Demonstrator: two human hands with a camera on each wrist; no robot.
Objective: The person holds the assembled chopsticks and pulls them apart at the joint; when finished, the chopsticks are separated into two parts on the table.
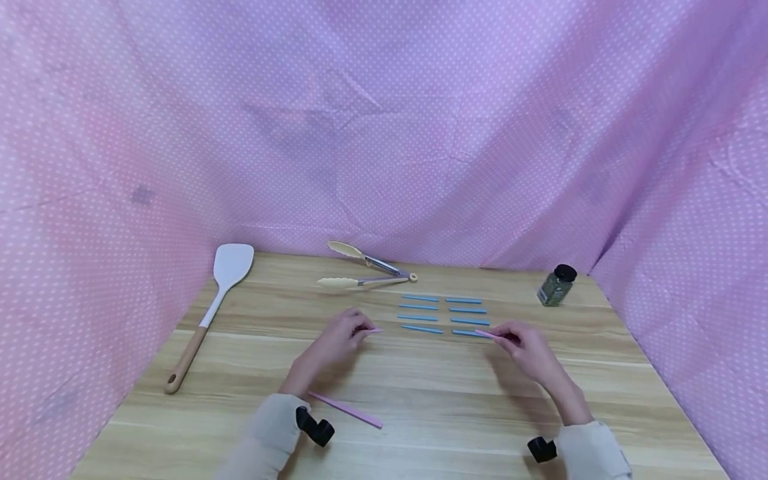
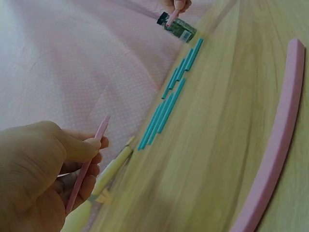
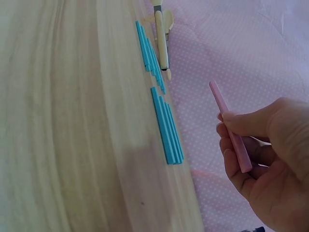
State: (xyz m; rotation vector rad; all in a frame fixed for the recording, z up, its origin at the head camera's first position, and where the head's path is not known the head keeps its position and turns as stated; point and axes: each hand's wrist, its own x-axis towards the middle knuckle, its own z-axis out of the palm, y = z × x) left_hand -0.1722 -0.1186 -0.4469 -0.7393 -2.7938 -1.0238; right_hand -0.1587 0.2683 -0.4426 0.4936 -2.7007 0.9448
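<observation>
My left hand (image 1: 343, 335) pinches a short, thin pink stick (image 2: 100, 129) between thumb and fingers above the table; its upper end narrows to a small tip. A similar pink stick (image 3: 221, 101), thicker toward its lower end, is held by my right hand (image 1: 529, 351) near the right-hand blue sticks. Several short blue sticks (image 1: 470, 321) lie in two columns on the wood, roughly parallel. Nearer me, below the left hand, a longer pink stick (image 1: 351, 412) rests at a slant; it looks large in the left wrist view.
Beige-tipped tongs (image 1: 384, 263) lie spread behind the blue sticks. A white spatula (image 1: 223, 280) with a wooden handle is along the left side. At the back right stands a dark-lidded jar (image 1: 555, 288). Pink dotted cloth (image 1: 360, 133) hangs around the wooden table (image 1: 456, 427).
</observation>
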